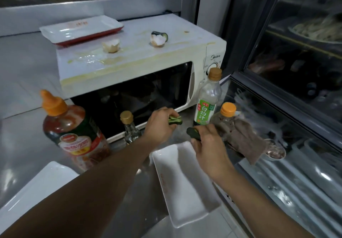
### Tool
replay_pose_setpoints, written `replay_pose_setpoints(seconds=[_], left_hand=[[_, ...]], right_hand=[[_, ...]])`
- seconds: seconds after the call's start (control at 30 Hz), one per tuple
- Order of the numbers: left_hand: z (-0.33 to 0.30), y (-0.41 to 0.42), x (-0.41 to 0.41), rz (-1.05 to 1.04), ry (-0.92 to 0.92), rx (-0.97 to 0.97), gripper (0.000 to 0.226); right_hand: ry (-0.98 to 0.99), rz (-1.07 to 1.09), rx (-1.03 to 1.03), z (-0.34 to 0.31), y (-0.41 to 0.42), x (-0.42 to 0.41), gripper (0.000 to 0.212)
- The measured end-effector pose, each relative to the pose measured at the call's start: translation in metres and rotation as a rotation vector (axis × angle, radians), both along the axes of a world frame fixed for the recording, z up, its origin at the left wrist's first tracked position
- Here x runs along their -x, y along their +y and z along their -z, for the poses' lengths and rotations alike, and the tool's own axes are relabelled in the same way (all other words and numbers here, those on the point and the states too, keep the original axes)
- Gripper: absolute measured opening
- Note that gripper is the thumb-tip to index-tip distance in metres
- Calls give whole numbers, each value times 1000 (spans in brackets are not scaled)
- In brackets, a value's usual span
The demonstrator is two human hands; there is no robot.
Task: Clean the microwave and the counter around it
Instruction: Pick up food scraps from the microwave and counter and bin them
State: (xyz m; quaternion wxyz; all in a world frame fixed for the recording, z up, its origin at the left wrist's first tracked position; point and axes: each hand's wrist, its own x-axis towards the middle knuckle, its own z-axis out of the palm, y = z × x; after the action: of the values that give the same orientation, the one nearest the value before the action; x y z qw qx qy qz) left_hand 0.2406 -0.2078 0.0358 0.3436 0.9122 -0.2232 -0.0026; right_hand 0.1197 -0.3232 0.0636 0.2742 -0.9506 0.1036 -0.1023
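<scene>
You're clearing scraps off the surface [27, 145]: above the white dish [187, 187], your right hand [209, 141] pinches a cucumber end [193, 133] and your left hand [161, 125] grips cucumber peel [174, 120]. I'd drop both in; behind, the stained microwave [129, 60] carries eggshells [111, 46]

Microwave [129, 60]: cream-white casing, yellow-brown stains, black door. Tray [81, 29]: white, red underside. Sauce bottle [74, 132]: orange cap, red-brown contents. Tall bottle [207, 99]: green label. Cloth [244, 138]: grey-brown.
</scene>
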Motion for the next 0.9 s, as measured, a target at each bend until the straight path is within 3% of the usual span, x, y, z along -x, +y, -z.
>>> replay_pose_setpoints(seconds=[0.4, 0.9], left_hand=[[-92, 28, 31, -153, -90, 64, 25], [-160, 61, 45, -263, -164, 93, 22]], right_hand=[[-158, -123, 31, -76, 1, 4, 19], [-250, -206, 82, -134, -2, -22, 22]])
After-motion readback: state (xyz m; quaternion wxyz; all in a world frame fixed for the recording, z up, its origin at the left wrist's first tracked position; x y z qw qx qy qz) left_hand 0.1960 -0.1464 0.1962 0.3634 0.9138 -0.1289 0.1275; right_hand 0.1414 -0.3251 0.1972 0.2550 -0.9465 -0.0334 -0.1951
